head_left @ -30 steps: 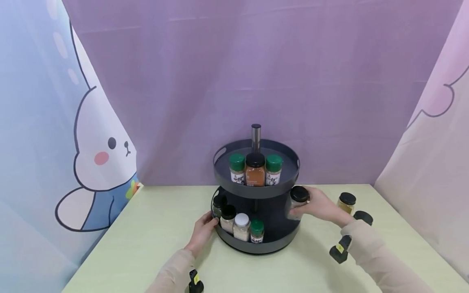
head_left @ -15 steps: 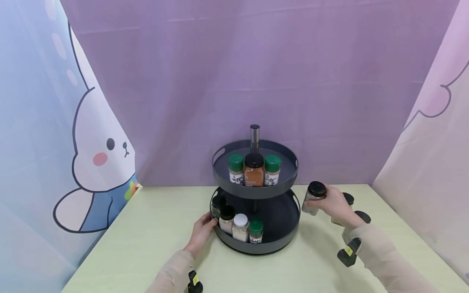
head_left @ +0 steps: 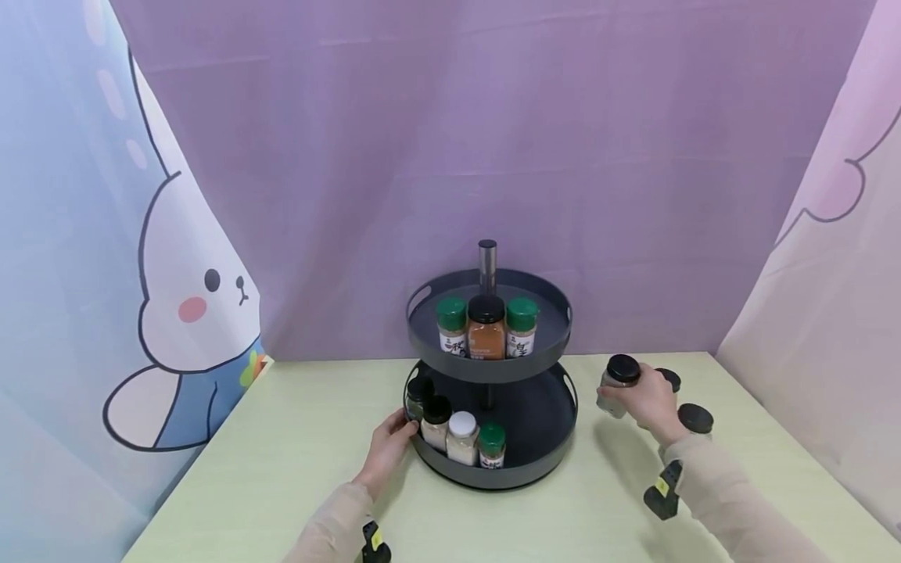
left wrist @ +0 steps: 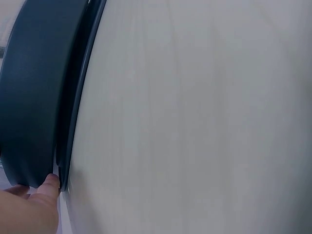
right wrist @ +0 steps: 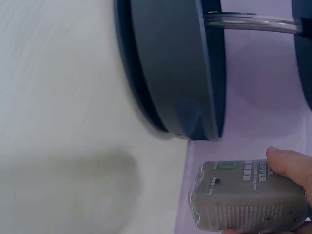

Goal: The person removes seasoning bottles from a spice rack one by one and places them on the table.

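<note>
In my right hand point(head_left: 649, 399), at one o'clock, a glossy see-through jar point(right wrist: 243, 197), its cap point(head_left: 623, 368) smooth plastic; at twelve, a matt rack point(head_left: 490, 369) with shiny metal post point(head_left: 487, 270); behind, lightly creased cloth point(head_left: 450, 141)!

"How much room does the right hand point(head_left: 651, 399) have?"
"On its left, bare counter point(head_left: 587, 500) shows between the jar it holds point(head_left: 618, 383) and the lower tray point(head_left: 517, 471). A black-lidded jar point(head_left: 669, 380) crowds its right side; another jar point(head_left: 695, 420) stands by the wrist."
"And over the tray?"
"The near part of its floor lies open, but the upper tray point(head_left: 490, 370) overhangs the back."
"The left hand point(head_left: 385, 447)?"
"Free on its left; on its right, the tray wall and a row of jars point(head_left: 461, 446) block it."
</note>
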Motion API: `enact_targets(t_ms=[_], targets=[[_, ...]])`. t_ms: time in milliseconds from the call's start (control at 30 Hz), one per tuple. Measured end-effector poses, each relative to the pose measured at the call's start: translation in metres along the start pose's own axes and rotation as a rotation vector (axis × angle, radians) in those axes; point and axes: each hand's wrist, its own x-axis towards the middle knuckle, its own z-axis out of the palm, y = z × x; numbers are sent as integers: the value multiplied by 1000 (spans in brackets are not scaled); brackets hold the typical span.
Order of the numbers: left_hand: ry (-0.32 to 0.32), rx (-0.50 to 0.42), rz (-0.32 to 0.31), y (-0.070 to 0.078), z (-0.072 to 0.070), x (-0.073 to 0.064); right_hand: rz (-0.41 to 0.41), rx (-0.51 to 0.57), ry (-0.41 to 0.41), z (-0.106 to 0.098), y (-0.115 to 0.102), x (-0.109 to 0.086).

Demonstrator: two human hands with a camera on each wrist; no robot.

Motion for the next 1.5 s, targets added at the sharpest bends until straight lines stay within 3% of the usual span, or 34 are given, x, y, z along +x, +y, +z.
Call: enact_targets(t_ms=[467, 900, 1500], targets=[[12, -8, 2, 1, 0, 1, 73, 52, 46, 20, 14, 4], [0, -26, 0, 3, 2, 0, 148, 64, 34, 29, 28, 6], [-16, -25, -5, 2, 0, -1, 164, 75, 22, 34, 36, 7]])
